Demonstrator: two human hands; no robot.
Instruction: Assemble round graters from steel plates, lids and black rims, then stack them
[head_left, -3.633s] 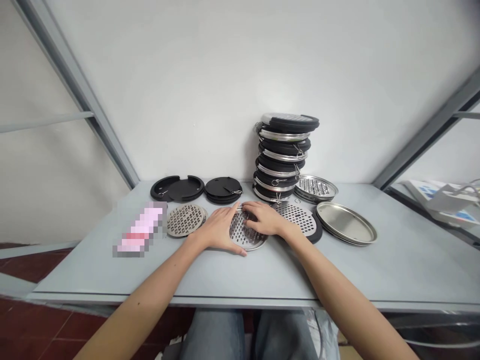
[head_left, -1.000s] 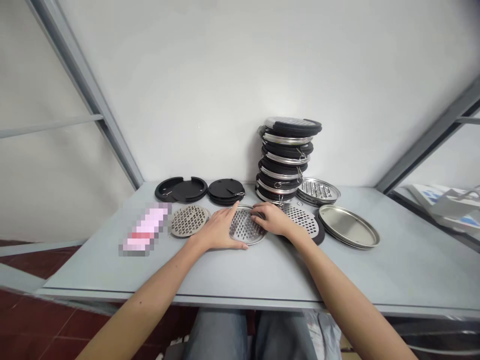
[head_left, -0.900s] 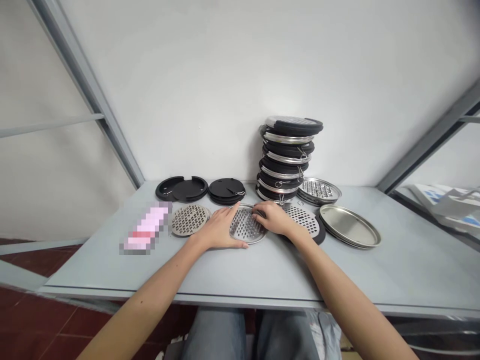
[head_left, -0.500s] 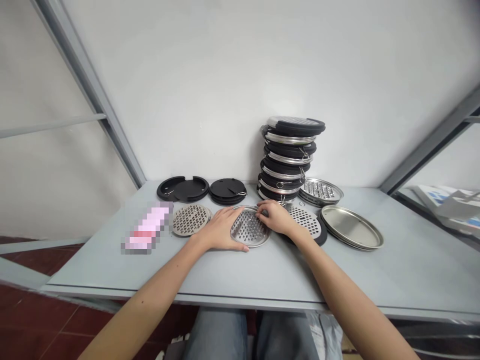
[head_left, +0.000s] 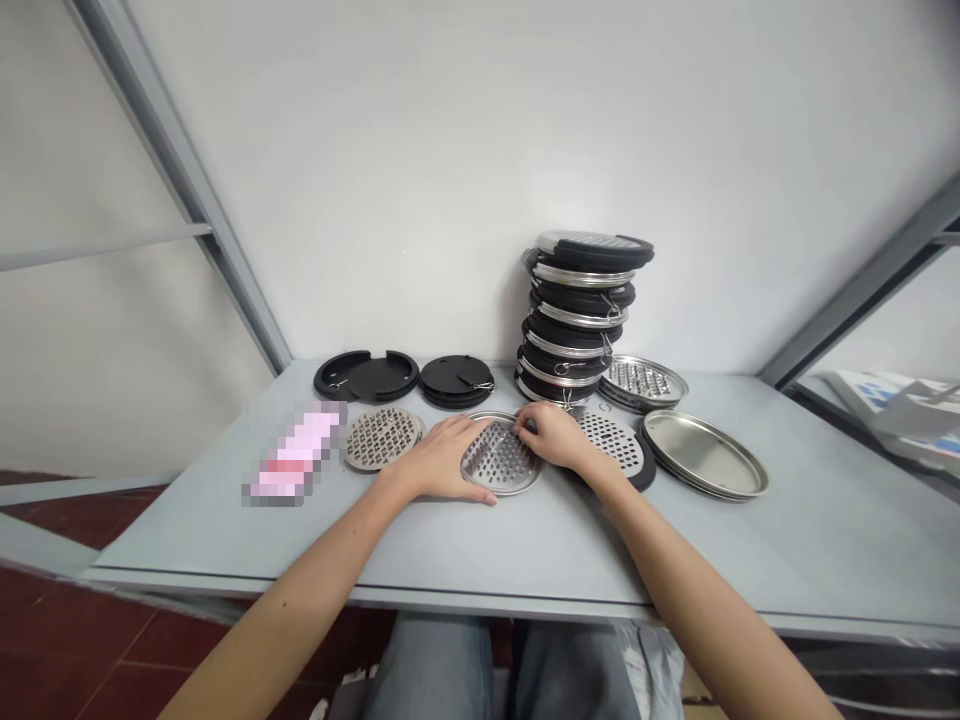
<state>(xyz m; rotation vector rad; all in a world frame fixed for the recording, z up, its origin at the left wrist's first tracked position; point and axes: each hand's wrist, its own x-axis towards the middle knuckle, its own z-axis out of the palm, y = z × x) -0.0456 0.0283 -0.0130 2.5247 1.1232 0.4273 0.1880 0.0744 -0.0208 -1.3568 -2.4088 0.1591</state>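
Note:
A round metal grater (head_left: 502,457) with a raised rim and rows of holes lies flat on the table in front of me. My left hand (head_left: 448,458) grips its left side, thumb at the near edge and fingers over the far edge. At the grater's upper right, my right hand (head_left: 551,432) is closed in a pinch; what its fingertips hold is hidden. Partly under my right wrist sits another perforated disc (head_left: 611,445) with a black base. To the left of my left hand are stacked grater discs (head_left: 381,438).
Behind the right hand rises a tall stack of black-and-silver round graters (head_left: 577,320). Black round holders (head_left: 382,378) and black discs (head_left: 456,378) lie at the back left. Metal trays (head_left: 705,452) and more graters (head_left: 641,380) lie right. A blurred pink item (head_left: 300,450) lies left.
Both hands stay almost where they were on the grater. The view shifts very slightly; nothing has visibly been picked up or let go.

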